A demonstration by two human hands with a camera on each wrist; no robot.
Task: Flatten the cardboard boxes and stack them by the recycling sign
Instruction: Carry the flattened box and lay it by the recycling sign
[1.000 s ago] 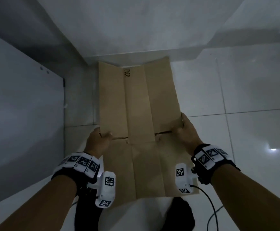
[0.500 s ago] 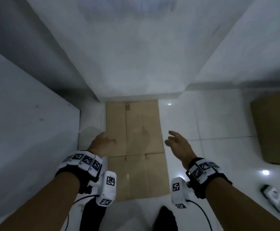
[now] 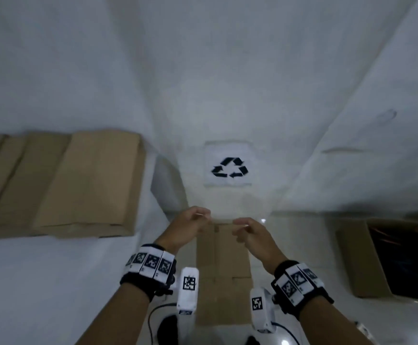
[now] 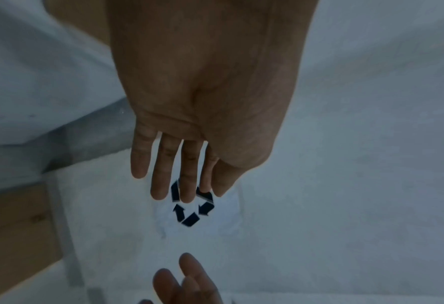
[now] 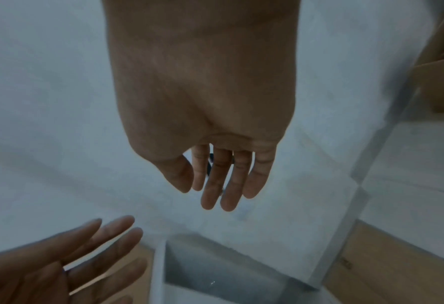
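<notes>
flat box (image 3: 222, 275) lies on the floor right under the sign (image 3: 228, 168), so it is where it belongs | left hand (image 3: 190, 226) and right hand (image 3: 251, 234) above it, fingers loose, holding nothing | open box (image 3: 387, 260) right of sign, likely next

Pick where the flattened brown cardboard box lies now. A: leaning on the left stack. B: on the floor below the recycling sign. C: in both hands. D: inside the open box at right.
B: the flattened brown cardboard box lies on the floor beneath the white recycling sign, and both hands are empty.
</notes>
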